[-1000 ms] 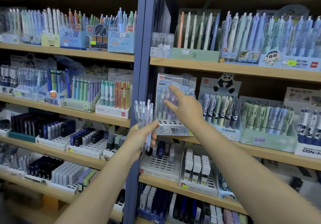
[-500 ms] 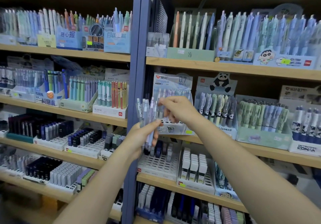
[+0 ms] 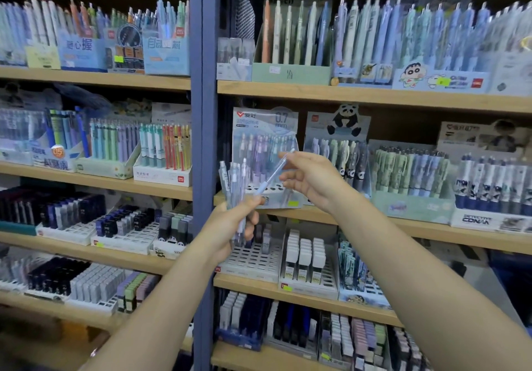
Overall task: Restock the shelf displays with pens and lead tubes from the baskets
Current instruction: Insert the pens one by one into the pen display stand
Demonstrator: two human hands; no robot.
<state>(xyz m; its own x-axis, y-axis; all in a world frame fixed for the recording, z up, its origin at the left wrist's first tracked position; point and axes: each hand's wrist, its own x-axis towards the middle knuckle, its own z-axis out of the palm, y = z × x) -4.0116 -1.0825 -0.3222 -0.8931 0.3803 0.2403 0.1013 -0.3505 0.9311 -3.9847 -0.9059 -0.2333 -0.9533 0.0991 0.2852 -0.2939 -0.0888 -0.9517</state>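
r hand [image 3: 312, 180] pulled pen [image 3: 273, 173] out.

Pens in left hand [image 3: 234, 186]: clear glossy plastic barrels, pale blue tint.
Single pen [image 3: 273, 173]: see-through plastic, smooth, with a matt pale-blue sleeve low on the barrel.
Shelf boards [image 3: 359, 95]: light wood-look surface, matt, smooth.
Upright post [image 3: 203, 111]: blue painted metal by its look, dull sheen.
0.7 mm display pack [image 3: 266, 123]: glossy printed card or plastic, reflective.
White slotted tray [image 3: 253, 258]: moulded plastic, matt.
Panda display box [image 3: 336, 124]: printed cardboard, slight gloss.
Mesh panel [image 3: 244, 10]: dark metal mesh.
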